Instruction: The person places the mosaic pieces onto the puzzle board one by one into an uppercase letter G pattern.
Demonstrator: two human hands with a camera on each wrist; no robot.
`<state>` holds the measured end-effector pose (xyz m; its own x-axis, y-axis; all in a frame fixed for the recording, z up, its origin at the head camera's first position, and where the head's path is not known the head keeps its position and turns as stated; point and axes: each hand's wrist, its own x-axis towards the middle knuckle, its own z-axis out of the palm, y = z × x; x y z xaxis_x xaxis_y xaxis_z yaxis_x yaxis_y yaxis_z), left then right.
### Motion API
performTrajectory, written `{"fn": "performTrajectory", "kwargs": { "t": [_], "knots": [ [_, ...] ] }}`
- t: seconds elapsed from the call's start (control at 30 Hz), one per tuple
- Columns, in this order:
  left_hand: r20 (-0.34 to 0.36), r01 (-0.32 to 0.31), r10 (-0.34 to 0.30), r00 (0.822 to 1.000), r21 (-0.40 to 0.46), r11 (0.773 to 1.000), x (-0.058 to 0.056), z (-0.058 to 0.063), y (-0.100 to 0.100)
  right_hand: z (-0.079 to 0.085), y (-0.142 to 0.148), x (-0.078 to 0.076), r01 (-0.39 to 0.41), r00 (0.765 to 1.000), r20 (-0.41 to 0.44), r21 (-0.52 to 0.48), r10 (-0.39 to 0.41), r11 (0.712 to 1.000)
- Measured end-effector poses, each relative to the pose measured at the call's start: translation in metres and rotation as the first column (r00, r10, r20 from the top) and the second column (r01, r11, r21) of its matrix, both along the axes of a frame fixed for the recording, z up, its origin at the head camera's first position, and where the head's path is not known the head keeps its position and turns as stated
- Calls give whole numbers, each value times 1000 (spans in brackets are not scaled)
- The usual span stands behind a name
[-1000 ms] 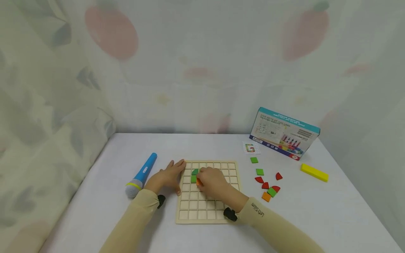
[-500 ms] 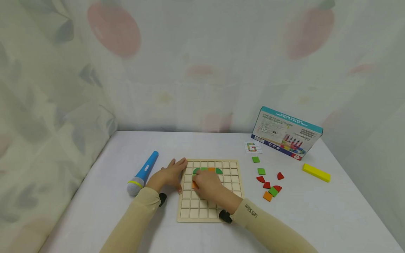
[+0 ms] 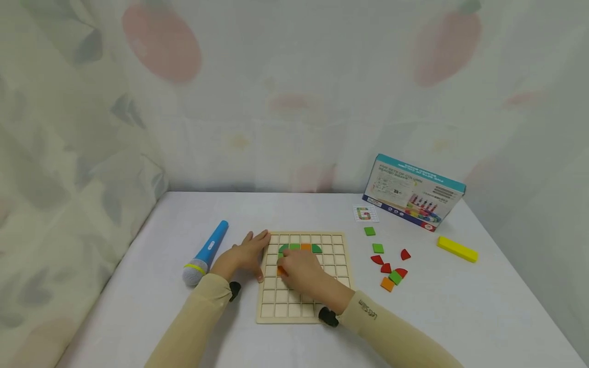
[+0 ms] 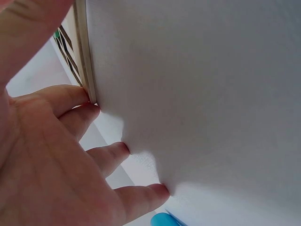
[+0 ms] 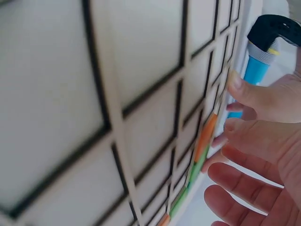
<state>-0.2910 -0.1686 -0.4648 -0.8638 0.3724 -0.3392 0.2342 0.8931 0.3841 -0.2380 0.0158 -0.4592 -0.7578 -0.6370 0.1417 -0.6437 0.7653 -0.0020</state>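
My left hand (image 3: 243,257) rests at the left edge of a wooden grid board (image 3: 269,310); in the left wrist view its spread fingers (image 4: 108,157) reach the board's corner and the tablecloth. Over the board's left part, my right hand (image 3: 301,269) has its fingertips at an orange square tile (image 3: 279,271) in the second column. The right wrist view shows that orange tile (image 5: 206,136) lying in the grid, the thumb (image 5: 249,132) right at it and the other fingers loosely bent beside it. Green quarter-round (image 3: 317,249), green square and orange tiles form a row above the hand.
To the right lie loose red quarter-rounds (image 3: 377,259), green squares (image 3: 378,248) and an orange square (image 3: 387,284). Behind them are a pattern card (image 3: 366,213), a cardboard box (image 3: 411,194) and a yellow bar (image 3: 457,249). A blue toy microphone (image 3: 209,250) lies left of the board.
My right hand has moved slightly left with the orange tile, which now lies in the second column below the green square. The upper tile row has come into view. My left hand stays put.
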Motion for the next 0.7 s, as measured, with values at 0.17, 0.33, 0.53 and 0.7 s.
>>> {"fn": "performTrajectory", "kwargs": {
  "t": [0.17,0.33,0.53,0.7],
  "knots": [
    [5,-13,13,1000,-21,1000,-1,-2,1,8,16,2,36,999,5,-15,-36,999],
    [-3,-24,24,1000,-32,999,-1,-2,1,12,46,-1,78,997,19,-90,-76,993],
    [-12,-18,18,1000,-20,1000,2,1,3,13,96,-12,248,967,90,-149,-237,957],
    [-19,-10,10,1000,-25,1000,3,2,4,13,145,-25,366,929,135,-181,-346,913]
  ]
}}
